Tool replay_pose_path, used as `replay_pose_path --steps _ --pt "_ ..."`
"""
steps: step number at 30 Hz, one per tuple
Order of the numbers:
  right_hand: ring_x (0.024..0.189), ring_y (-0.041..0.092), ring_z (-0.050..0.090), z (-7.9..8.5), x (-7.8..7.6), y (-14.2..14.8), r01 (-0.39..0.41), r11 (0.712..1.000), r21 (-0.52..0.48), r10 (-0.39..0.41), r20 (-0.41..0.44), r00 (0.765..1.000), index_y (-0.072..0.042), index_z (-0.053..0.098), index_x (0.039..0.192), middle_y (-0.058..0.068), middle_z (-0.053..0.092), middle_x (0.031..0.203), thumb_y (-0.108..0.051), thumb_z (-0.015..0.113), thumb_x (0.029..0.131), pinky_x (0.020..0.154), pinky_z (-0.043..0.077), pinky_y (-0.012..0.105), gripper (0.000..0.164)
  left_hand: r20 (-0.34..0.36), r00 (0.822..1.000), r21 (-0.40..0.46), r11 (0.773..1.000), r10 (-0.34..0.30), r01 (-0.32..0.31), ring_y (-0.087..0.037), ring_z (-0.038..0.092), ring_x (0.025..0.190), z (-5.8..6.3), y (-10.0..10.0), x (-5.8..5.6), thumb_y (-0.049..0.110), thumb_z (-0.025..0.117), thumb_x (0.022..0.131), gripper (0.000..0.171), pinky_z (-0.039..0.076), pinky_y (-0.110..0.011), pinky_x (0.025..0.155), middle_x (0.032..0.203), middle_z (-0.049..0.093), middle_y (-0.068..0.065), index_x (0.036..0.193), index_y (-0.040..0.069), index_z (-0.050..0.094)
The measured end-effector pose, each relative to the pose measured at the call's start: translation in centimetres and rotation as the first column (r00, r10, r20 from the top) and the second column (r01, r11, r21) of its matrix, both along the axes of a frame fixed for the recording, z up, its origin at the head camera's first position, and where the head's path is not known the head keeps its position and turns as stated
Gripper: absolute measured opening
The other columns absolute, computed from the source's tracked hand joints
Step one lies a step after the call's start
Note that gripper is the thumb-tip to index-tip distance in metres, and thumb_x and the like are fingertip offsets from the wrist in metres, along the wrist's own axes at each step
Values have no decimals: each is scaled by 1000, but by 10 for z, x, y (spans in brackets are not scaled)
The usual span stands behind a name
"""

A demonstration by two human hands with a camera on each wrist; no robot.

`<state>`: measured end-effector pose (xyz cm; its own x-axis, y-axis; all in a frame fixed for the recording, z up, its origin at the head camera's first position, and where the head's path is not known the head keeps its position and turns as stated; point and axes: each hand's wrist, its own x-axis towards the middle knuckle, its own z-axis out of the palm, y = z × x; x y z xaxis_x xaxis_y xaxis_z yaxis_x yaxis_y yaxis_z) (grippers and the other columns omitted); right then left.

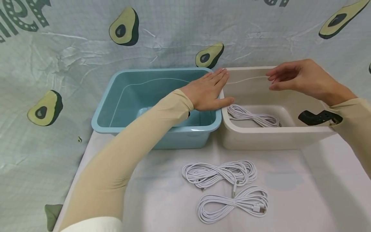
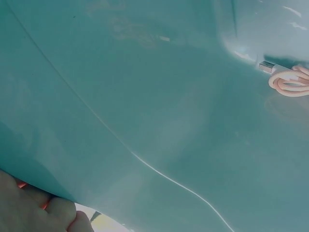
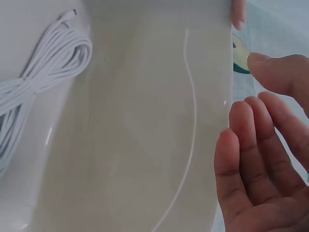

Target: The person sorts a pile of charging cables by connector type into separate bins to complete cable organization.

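Left hand (image 1: 209,91) lies across the blue bin's right rim, fingers straight, thumb spread, fingertips at the beige bin's rim; grips nothing. Whether it presses, can't tell. Right hand (image 1: 304,79) is by the far rim of the beige bin (image 1: 266,138), fingers loosely bent, thumb apart, gap unfilled; contact with rim unclear.

Both bins stand side by side on the surface (image 1: 162,199), rims about meeting. Blue bin (image 1: 200,138) and beige one look like smooth, stiff plastic: probably light, a bit slick on the walls, not fragile. Best hold is the outturned rim, one hand per side; flat walls give little purchase.

Cables: one white bundle (image 1: 252,116) inside the beige bin, left part; upper bundle (image 1: 221,172) and lower bundle (image 1: 236,202) on the surface in front, close together; a small coil (image 2: 293,74) with a USB plug in the blue bin, left wrist view only, partly cut off. All should be light, soft, springy; loops may splay or snag. Pinch at the narrow waist, not a loose loop. Plug (image 1: 259,208) on the lower bundle is the hard part; don't pull by it.
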<state>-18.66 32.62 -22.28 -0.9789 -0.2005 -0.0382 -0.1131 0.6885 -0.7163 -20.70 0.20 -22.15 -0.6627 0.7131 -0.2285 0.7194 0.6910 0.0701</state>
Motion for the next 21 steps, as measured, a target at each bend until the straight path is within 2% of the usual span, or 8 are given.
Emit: replay_pose_path --steps 9,16,21 --pt "92 -3 70 14 14 -12 20 997 77 -16 -56 998 -19 73 126 -22 77 103 -39 83 88 74 50 9 45 3 1000 9 1000 -10 10 -19 -12 165 1 0 1 69 25 104 91 -3 -36 137 176 -13 -4 166 11 -9" --pt "90 -2 73 31 29 -24 -19 999 33 22 -96 995 -16 75 122 -19 78 102 -32 84 88 70 54 12 38 17 1000 18 1000 -3 2 -19 -13 165 1 -1 1 69 26 104 92 -3 -36 137 176 -13 -3 167 12 -9" --pt "87 -1 74 37 41 -32 -59 998 29 63 -143 988 -16 78 117 -19 78 99 -24 86 86 69 56 12 32 17 1000 19 1000 -3 2 -19 -12 165 1 -1 2 69 26 104 92 -3 -36 137 176 -13 -4 166 11 -9"
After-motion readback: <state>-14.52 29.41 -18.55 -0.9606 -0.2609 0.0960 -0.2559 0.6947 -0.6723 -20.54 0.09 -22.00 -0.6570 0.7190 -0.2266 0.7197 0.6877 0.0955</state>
